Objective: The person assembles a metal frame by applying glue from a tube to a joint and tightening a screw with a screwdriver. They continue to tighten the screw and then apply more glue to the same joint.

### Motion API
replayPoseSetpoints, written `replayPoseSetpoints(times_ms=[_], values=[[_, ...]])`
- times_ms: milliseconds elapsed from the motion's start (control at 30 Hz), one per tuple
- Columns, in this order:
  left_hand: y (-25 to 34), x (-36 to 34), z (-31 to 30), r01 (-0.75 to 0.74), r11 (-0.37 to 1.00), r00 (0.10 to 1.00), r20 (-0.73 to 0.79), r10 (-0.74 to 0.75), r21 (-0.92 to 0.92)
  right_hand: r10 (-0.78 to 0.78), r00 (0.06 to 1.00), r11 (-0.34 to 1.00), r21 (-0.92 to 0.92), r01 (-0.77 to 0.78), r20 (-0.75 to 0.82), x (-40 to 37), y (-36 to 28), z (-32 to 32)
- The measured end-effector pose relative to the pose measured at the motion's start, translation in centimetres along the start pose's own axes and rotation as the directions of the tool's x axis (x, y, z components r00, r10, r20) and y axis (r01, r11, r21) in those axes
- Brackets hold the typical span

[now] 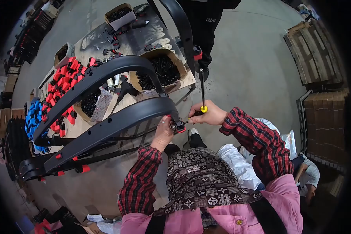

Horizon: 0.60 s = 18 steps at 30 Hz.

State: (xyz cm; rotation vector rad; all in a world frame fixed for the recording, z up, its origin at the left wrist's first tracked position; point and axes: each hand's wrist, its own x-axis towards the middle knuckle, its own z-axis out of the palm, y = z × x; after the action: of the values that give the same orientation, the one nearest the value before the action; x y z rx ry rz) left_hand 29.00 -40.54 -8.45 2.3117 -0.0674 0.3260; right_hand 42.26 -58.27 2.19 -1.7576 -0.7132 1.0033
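Observation:
My left hand (pixel 163 133) is closed round the near end of a curved black plastic frame (pixel 121 118), beside a fitting with a red cap (pixel 180 129). In my right hand (pixel 211 114) is a screwdriver (pixel 202 87) with a yellow collar, its long shaft pointing away from me. The thumb and fingertips of that hand meet right beside the fitting, around a small thin part too small to name. A second black curved arm (pixel 105 66) of the frame rises behind the first.
Red plastic parts (pixel 62 84) and blue parts (pixel 34 119) lie heaped on the table (pixel 188 76). Open boxes of black parts (pixel 162 72) stand there too. A person in dark clothes (pixel 202 23) stands beyond. White sacks (pixel 238 163), pallets (pixel 314 52) and stacked cartons (pixel 327 126) are at right.

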Motion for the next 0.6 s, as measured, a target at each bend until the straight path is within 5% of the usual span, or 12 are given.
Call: replayPoseSetpoints(times_ms=[100, 133, 167, 200, 233, 300, 400, 600], values=[[1.2, -1.1, -0.7, 0.059, 0.998, 0.997, -0.047, -0.060, -0.037, 0.108, 0.993, 0.991, 0.076, -0.111, 0.048, 0.1, -0.6, -0.1], [1.7, -2.0, -1.5, 0.269, 0.941, 0.962, 0.003, -0.274, -0.205, 0.103, 0.993, 0.992, 0.072, -0.107, 0.055, 0.2, -0.7, -0.3], [2.1, -2.9, -2.1, 0.460, 0.815, 0.883, 0.084, -0.462, -0.352, 0.114, 0.990, 0.991, 0.065, -0.119, 0.081, 0.3, -0.6, -0.4], [2.8, -3.0, -2.9, 0.484, 0.624, 0.821, 0.070, -0.567, -0.613, 0.121, 0.987, 0.990, 0.056, -0.128, 0.108, 0.5, -0.6, -0.5], [3.8, -3.3, -3.5, 0.484, 0.628, 0.817, 0.058, -0.574, -0.609, 0.112, 0.987, 0.991, 0.057, -0.119, 0.120, 0.6, -0.4, -0.5], [6.9, -3.3, -5.0, 0.548, 0.366, 0.750, 0.249, -0.613, -0.752, 0.091, 0.991, 0.993, 0.065, -0.098, 0.103, 0.7, 0.0, -0.4], [9.7, -2.2, -4.6, 0.719, 0.487, 0.691, 0.429, -0.582, -0.496, 0.078, 0.992, 0.995, 0.049, -0.083, 0.099, 0.8, 0.2, -0.4], [12.1, -0.7, -5.6, 0.788, 0.446, 0.612, 0.464, -0.640, -0.424, 0.043, 0.995, 0.998, 0.051, -0.048, 0.093, 0.8, -0.1, -0.5]])
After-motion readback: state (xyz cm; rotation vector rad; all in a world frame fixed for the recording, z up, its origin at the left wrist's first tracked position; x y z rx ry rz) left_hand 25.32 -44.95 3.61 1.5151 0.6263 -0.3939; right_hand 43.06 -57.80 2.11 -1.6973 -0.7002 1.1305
